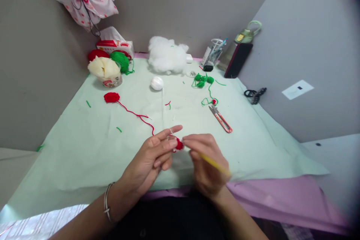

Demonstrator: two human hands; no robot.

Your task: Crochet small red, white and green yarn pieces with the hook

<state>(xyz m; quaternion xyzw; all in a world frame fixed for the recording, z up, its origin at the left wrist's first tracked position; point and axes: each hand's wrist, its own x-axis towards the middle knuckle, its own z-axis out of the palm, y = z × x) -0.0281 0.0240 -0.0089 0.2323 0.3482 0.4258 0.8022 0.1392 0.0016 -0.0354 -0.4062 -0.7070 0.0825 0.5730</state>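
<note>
Red yarn piece (179, 144) sits above the desk's (81, 157) near part, pinched by the left hand (152, 153), a white strand (170, 131) crossing its raised index finger. The right hand (208, 161) grips a yellow-handled tool (215, 164), tip too blurred to tell. Slack tension could let stitches slip; a careless jab might split the strand; trailing red yarn (132, 111) could snag.

Slim silver-toned bangle (106, 200) around the left wrist (114, 198), small crossbar (106, 210) on it, black clothing (165, 219), bare forearms (84, 215)
</note>
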